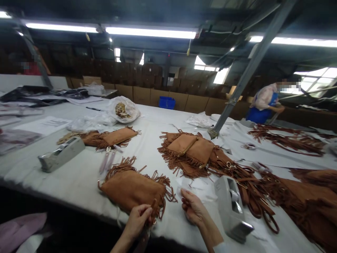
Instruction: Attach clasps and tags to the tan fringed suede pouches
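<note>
A brown suede fringed bag [131,188] lies on the white table [79,179] just in front of me. My left hand [138,219] is closed in a pinch on a narrow brown strap [153,207] at the bag's near right corner. Just to its right, my right hand [193,209] hovers over the table with curled fingers that seem to hold a clear bit of plastic or tape I cannot make out. A grey tape dispenser [231,209] stands right beside that hand.
A pile of fringed bags [193,149] and loose straps [250,189] fills the right side. More bags [110,138], scissors [107,160] and a second tape dispenser [61,153] lie left. A slanted metal post [244,77] rises behind. A person in blue [263,102] works far right.
</note>
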`<state>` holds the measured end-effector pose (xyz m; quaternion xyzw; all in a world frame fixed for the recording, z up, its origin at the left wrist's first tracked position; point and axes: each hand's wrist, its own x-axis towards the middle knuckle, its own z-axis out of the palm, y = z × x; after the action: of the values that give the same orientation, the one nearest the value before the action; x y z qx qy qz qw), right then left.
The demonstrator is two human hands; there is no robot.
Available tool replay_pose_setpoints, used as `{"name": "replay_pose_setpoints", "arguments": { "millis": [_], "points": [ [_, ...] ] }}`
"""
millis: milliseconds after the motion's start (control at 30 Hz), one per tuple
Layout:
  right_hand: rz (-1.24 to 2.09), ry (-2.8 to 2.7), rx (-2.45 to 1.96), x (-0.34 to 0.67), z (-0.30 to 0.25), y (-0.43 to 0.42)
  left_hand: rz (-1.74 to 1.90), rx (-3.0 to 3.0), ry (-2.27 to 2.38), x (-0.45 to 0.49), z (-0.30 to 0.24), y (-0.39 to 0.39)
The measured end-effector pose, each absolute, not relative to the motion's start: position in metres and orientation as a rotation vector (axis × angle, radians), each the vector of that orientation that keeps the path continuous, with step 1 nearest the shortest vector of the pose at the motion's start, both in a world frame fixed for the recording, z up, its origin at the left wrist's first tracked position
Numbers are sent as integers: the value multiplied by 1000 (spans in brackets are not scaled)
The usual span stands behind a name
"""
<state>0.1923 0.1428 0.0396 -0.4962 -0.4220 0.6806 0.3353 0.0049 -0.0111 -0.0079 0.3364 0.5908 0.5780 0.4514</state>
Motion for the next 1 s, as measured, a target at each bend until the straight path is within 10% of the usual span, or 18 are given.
{"name": "replay_pose_setpoints", "arguments": {
  "millis": [1000],
  "points": [
    [1718, -1477, -1110, 124, 33, 76, 1435, 947, 1509, 2, 5, -16]
  ]
}}
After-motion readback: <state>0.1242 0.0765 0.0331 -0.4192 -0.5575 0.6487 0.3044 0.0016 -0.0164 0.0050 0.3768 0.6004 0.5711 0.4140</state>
